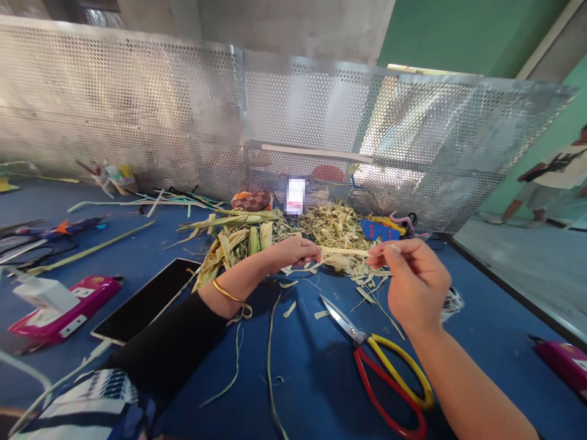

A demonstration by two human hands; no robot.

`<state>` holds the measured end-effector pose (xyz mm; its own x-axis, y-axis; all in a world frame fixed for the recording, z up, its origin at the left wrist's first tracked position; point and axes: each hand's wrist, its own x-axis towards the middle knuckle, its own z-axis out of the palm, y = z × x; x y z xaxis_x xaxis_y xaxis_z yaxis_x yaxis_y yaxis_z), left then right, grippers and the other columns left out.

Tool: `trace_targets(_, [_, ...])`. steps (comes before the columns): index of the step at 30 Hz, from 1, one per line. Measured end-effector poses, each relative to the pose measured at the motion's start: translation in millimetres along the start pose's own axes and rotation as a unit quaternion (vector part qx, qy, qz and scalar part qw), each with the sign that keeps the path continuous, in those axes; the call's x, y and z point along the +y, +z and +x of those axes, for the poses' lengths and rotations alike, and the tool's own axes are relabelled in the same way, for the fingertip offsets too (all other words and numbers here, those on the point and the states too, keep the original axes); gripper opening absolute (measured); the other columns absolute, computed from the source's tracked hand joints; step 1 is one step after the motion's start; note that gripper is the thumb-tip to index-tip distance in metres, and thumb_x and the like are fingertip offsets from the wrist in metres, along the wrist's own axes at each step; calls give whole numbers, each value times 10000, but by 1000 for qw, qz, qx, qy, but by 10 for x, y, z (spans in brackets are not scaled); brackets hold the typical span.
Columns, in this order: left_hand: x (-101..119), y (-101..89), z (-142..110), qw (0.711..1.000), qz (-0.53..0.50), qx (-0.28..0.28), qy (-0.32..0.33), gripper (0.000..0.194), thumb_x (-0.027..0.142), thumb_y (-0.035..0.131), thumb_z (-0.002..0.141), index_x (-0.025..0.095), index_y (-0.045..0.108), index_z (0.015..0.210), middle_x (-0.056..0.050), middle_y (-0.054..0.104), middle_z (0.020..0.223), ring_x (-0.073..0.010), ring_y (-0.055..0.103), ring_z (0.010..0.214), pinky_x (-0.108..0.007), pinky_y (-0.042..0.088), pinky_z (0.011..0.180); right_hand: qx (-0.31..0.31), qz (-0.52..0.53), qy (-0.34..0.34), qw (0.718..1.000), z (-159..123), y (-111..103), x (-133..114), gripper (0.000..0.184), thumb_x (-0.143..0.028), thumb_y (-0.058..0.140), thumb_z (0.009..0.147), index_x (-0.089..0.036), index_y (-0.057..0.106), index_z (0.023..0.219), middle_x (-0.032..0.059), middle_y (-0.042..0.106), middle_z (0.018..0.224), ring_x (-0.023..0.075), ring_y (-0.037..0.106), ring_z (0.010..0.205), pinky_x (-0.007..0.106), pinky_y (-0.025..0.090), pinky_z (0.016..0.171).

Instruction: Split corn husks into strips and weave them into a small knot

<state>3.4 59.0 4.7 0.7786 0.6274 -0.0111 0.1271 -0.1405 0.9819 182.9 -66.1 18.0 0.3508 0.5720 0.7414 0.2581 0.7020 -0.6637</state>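
Note:
A narrow pale strip of dried husk (345,251) is stretched level between my two hands above the blue table. My left hand (293,252) pinches its left end, and my right hand (415,278) pinches the other end between thumb and fingers. Below them lie scissors (353,330) with one red and one yellow handle, blades half apart and pointing away to the left. Behind the hands is a heap of dried husk scraps (337,226). To its left sits a bunch of longer husk leaves (233,244). Loose thin strips (270,354) lie on the table nearer to me.
A tablet-like phone (149,299) with a cable and a magenta power strip (87,299) with a white charger lie at left. A perforated metal screen (298,104) closes off the back. A lit phone (295,197) stands against it. Another person (557,171) is beyond, at right.

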Motion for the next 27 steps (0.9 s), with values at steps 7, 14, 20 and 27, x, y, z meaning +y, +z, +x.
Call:
trace_targets(7, [-27, -282, -20, 983, 148, 107, -16, 227, 348, 593, 735, 143, 688, 715, 8, 567, 546, -71, 425, 472, -196, 304, 468, -442, -235, -217, 838, -300, 132, -131, 197, -150, 447, 884, -206, 628, 831, 53, 697, 811, 176, 634, 754, 298, 466, 674])
trace_targets(14, [-77, -334, -3, 910, 344, 213, -90, 190, 246, 536, 758, 170, 705, 802, -44, 699, 784, -137, 603, 672, -215, 402, 602, -635, -329, -190, 673, -560, 308, -172, 172, -166, 417, 888, -177, 560, 794, 35, 610, 689, 144, 504, 572, 292, 290, 510])
trace_targets(20, [-101, -308, -33, 847, 444, 255, -141, 256, 404, 640, 684, 160, 669, 612, -125, 681, 806, -278, 597, 868, -324, 404, 741, -674, -299, -148, 659, -668, 366, -220, 155, -317, 484, 872, -191, 544, 806, 17, 633, 728, 138, 542, 600, 280, 265, 512])
trace_targets(27, [-177, -264, -47, 847, 442, 257, -147, 158, 272, 738, 542, 170, 617, 544, -95, 658, 735, -270, 604, 797, -319, 407, 703, -618, -198, -65, 758, -620, 360, -132, 291, -484, 514, 863, -201, 571, 893, 12, 637, 821, 121, 552, 617, 246, 339, 552])
